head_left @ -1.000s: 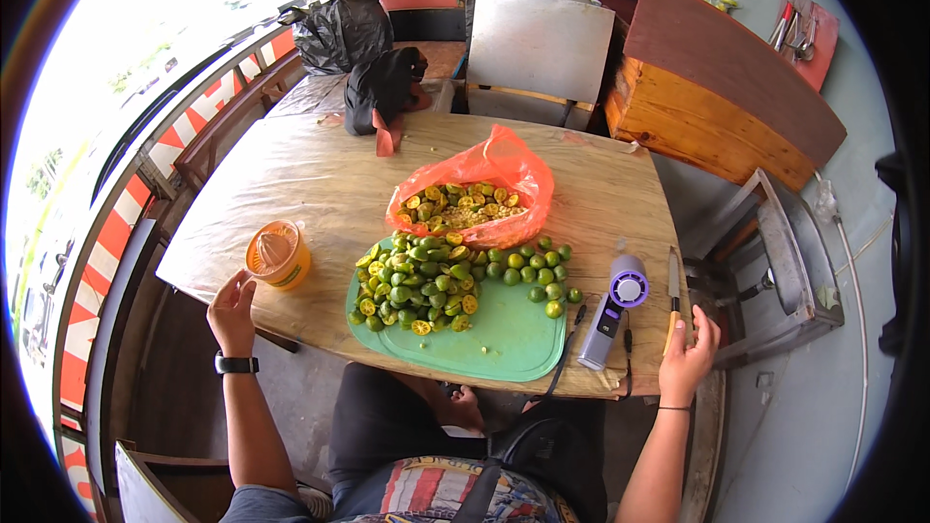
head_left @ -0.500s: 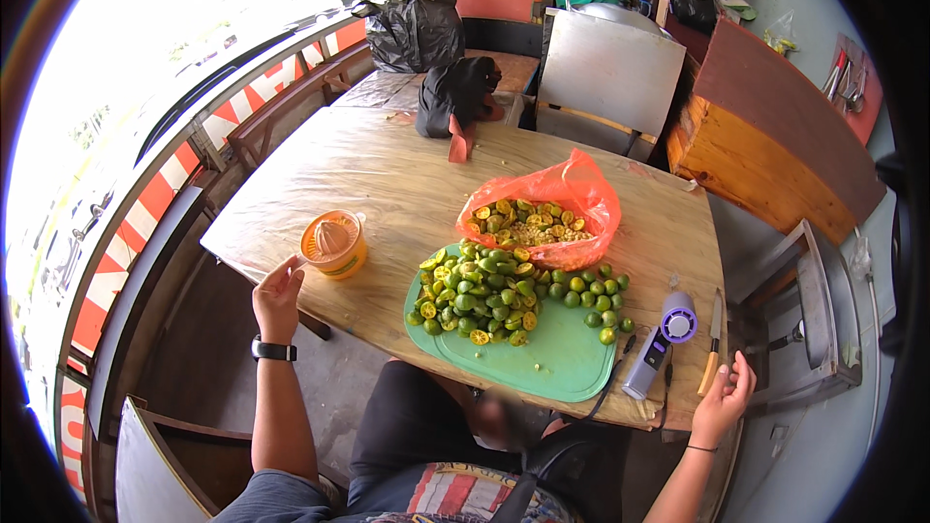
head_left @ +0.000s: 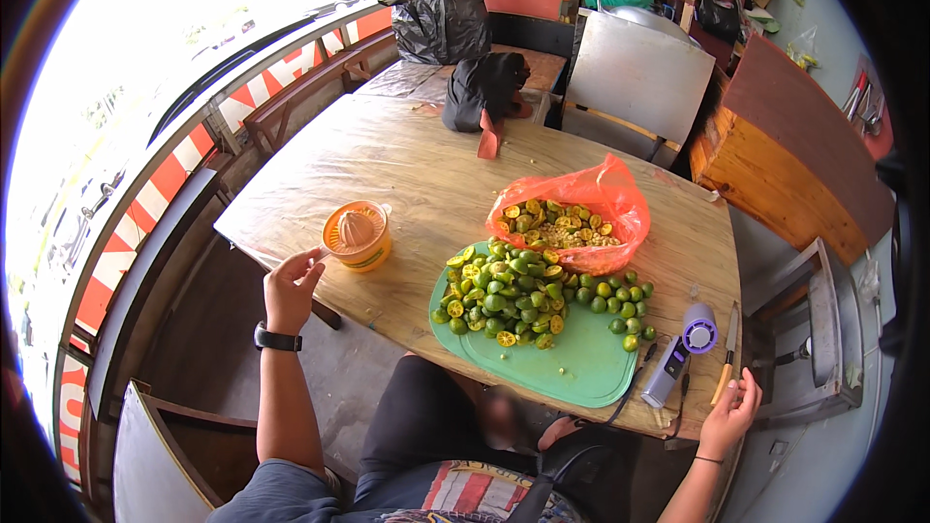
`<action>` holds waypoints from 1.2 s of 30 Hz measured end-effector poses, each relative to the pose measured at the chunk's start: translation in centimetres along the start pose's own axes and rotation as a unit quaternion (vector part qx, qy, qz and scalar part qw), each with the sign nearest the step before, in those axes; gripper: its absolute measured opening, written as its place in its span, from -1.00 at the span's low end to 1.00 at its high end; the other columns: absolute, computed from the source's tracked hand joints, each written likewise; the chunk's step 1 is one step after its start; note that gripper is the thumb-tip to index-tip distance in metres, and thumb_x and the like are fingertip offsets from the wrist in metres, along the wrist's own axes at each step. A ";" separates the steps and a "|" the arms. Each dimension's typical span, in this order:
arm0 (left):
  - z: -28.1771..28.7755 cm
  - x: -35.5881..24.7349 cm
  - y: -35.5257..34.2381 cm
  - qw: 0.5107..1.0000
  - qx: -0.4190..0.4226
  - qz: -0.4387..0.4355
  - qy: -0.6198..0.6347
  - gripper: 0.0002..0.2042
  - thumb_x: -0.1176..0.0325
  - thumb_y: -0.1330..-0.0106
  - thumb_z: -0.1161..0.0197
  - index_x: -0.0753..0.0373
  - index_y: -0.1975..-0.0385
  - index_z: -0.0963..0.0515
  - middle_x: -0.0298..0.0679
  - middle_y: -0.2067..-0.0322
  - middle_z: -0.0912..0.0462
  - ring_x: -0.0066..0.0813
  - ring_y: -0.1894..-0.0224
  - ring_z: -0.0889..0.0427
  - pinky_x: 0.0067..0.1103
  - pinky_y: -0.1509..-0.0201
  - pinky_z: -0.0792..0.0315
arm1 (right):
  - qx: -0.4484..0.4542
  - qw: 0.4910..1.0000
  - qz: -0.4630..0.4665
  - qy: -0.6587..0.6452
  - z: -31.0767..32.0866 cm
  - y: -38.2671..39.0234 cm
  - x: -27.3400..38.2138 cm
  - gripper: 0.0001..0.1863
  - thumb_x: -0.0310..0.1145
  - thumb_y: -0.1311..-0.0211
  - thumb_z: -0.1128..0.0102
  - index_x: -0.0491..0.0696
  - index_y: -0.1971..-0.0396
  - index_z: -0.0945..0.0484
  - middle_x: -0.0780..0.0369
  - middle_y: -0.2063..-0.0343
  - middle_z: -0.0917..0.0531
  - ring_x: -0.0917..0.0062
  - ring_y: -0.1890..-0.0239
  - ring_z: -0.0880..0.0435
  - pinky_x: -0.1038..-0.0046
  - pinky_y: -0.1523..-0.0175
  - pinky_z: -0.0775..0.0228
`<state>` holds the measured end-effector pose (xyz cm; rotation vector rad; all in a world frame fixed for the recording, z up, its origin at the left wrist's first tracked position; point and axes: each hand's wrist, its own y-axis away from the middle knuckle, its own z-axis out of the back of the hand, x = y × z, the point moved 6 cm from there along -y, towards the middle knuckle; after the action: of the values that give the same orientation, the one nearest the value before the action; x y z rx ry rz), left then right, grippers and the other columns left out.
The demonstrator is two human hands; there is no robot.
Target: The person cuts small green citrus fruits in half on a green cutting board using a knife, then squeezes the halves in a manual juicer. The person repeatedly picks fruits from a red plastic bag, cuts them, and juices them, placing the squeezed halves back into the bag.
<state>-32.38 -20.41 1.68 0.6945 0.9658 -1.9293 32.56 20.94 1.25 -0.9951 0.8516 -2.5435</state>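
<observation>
The tabletop (head_left: 387, 155) carries a green cutting board (head_left: 593, 376) at its near edge. Beyond the board lies a red plastic bag (head_left: 622, 215), open on cut limes. A heap of limes (head_left: 504, 295), many halved, covers the board's far left part. Toward the tabletop's left corner stands an orange juicer (head_left: 360, 254); the left hand (head_left: 289, 297) reaches it, thumb and forefinger close together, whether pinching I cannot tell. A fan (head_left: 666, 375) lies near the right corner, beside a knife (head_left: 728, 354). The right hand (head_left: 728, 416), fingers loosely spread, is near the knife's handle.

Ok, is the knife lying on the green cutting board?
No, the knife lies on the wood-grain tabletop, to the right of the purple handheld fan, apart from the green cutting board.
</observation>
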 end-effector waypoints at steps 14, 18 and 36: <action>-9.1 -21.3 -2.5 0.951 0.154 -0.257 0.080 -0.87 0.45 -0.29 -0.41 0.29 0.22 -0.74 -0.06 0.06 -0.74 -0.13 -0.05 -0.71 -0.38 -0.20 -0.54 | 0.016 1.000 -0.011 -0.019 0.0 0.0 0.7 -0.70 -0.49 -0.46 -0.18 -0.10 -0.13 -0.62 0.25 0.17 -0.58 0.50 0.21 -0.58 0.44 0.20 -0.40; -18.0 -23.7 -6.2 0.893 0.340 -0.292 -0.035 -0.81 0.26 -0.28 -0.39 0.18 0.23 -0.79 -0.05 0.15 -0.78 -0.06 0.00 -0.72 -0.33 -0.14 -0.56 | -0.005 1.000 -0.014 -0.019 0.2 0.2 0.1 -0.69 -0.49 -0.46 -0.19 -0.10 -0.15 -0.62 0.26 0.18 -0.59 0.51 0.22 -0.57 0.45 0.19 -0.40; -24.1 -19.5 -8.3 0.927 0.287 -0.227 0.077 -0.72 0.34 -0.21 -0.46 0.25 0.10 -0.79 -0.06 0.30 -0.78 -0.24 0.28 -0.76 -0.41 0.13 -0.62 | 0.431 0.836 0.305 -0.150 -19.2 -5.3 34.7 -0.71 -0.57 -0.31 -0.13 -0.06 0.06 -0.75 0.08 0.18 -0.75 0.13 0.15 -0.75 0.24 -0.03 -0.63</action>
<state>-27.68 10.96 6.19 1.0324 0.6835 -2.6499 -5.99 17.66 11.43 -0.6308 -0.1136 -1.7977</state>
